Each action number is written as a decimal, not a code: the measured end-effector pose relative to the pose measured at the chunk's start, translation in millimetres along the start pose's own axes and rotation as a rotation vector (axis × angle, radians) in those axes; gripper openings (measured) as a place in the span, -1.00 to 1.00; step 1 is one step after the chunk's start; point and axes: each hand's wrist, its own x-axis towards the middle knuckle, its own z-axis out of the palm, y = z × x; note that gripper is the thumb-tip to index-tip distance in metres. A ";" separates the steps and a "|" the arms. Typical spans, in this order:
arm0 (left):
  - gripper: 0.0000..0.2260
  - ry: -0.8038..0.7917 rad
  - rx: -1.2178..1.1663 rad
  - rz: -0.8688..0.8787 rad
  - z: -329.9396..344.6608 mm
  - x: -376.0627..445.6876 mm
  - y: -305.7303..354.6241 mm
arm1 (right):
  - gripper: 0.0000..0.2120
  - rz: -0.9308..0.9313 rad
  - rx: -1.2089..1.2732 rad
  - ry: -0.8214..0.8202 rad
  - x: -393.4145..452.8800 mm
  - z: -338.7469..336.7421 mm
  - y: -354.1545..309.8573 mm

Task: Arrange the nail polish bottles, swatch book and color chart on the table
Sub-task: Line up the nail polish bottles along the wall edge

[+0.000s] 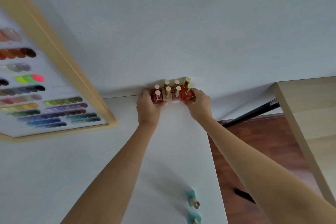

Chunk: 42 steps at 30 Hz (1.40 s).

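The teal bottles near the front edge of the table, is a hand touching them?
No, both teal bottles lie alone; the left hand and right hand press the bottle cluster by the wall.

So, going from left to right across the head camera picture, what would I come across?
Framed color chart → left hand → cluster of gold-capped nail polish bottles → right hand → wooden table at the far right.

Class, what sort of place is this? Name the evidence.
Probably a nail salon or a home manicure station: a framed color chart of swatches leans against the wall, and gold-capped nail polish bottles stand grouped on a white table.
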 end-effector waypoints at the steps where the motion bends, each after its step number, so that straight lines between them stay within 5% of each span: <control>1: -0.54 0.004 0.004 -0.002 -1.1 1.3 -1.4 | -0.90 -0.008 0.007 0.007 0.0 2.4 -1.0; 15: -0.59 0.012 0.023 -0.006 -13.1 4.0 -10.7 | -0.95 -0.047 -0.019 -0.008 0.8 14.0 -7.3; 21: -0.53 -0.043 0.131 -0.023 -23.7 -6.8 -5.2 | -0.51 0.058 0.011 -0.083 -15.4 0.1 -3.0; 24: -0.55 -0.050 0.184 0.029 -32.7 -35.7 -5.6 | -0.59 0.020 -0.046 -0.096 -44.8 -14.1 3.8; 35: -0.70 -0.518 0.020 0.184 -86.0 -247.3 -23.8 | -0.63 -0.154 -0.113 -0.789 -203.9 -85.8 20.6; 38: -0.75 -0.638 0.006 0.224 -86.7 -283.9 -17.9 | -0.65 -0.151 -0.140 -0.837 -222.0 -86.9 23.8; 42: -0.74 -0.569 0.038 0.262 -77.0 -303.0 -6.0 | -0.75 -0.172 -0.119 -0.774 -229.1 -84.2 24.4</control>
